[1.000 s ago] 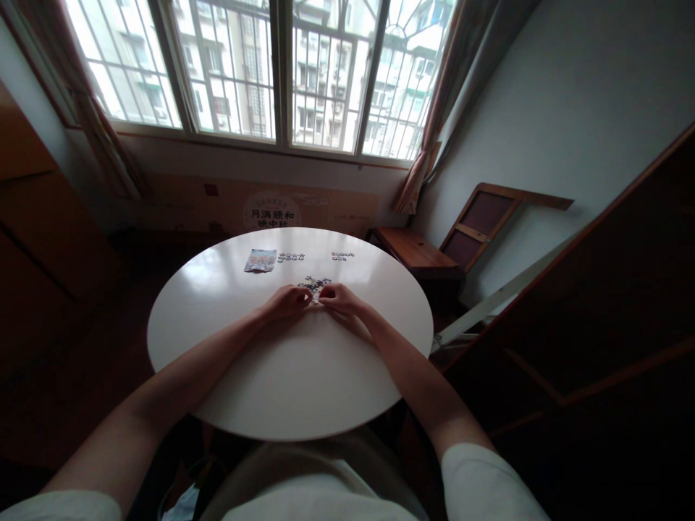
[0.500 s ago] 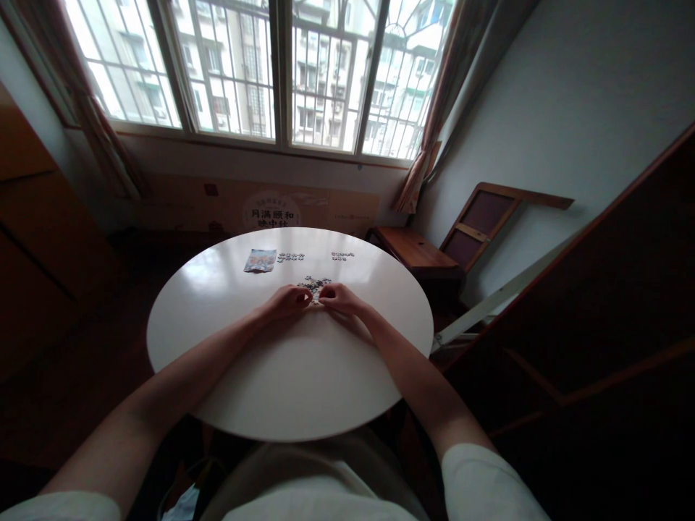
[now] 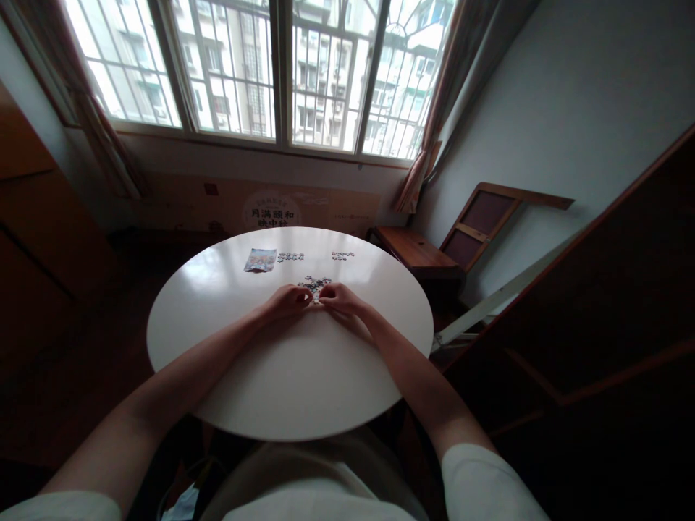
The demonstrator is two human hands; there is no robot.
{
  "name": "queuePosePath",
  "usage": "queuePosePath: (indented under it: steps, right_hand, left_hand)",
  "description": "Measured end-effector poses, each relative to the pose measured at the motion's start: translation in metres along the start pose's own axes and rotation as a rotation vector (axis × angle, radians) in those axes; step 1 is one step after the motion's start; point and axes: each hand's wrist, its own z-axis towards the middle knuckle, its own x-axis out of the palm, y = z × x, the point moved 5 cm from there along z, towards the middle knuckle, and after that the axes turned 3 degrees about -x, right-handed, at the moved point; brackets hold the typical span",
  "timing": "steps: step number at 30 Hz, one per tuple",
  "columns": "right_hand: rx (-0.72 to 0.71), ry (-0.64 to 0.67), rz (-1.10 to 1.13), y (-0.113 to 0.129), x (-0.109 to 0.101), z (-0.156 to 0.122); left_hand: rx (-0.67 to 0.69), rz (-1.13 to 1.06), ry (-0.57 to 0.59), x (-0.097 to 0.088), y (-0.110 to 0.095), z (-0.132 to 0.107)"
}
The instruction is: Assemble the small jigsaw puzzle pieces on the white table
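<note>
Both my hands rest on a round white table (image 3: 282,383), close together near its middle. My left hand (image 3: 287,299) has its fingers curled, pinching at small jigsaw pieces. My right hand (image 3: 337,298) is curled the same way, fingertips almost touching the left's. Just beyond the fingertips lies a small heap of puzzle pieces (image 3: 317,282). What each hand pinches is too small to name. Farther back lie a small printed picture card (image 3: 260,260) and two short rows of joined pieces (image 3: 291,256), (image 3: 342,255).
A barred window (image 3: 260,72) fills the wall behind the table, with a cardboard sheet (image 3: 271,210) below it. A wooden chair (image 3: 434,250) stands at the right, dark wooden furniture (image 3: 597,325) beside it, and a cabinet (image 3: 38,239) on the left.
</note>
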Motion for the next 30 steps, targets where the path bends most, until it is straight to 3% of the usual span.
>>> queuePosePath:
  steps: [23,30]
  right_hand:
    - [-0.006,0.007,-0.007,0.003,0.0,-0.001]
    - [0.022,-0.019,0.051,-0.004,0.0,0.0]
  left_hand:
    - [0.012,-0.038,-0.017,0.001,0.001,0.0]
    - [0.019,-0.149,-0.053,0.005,0.011,0.003]
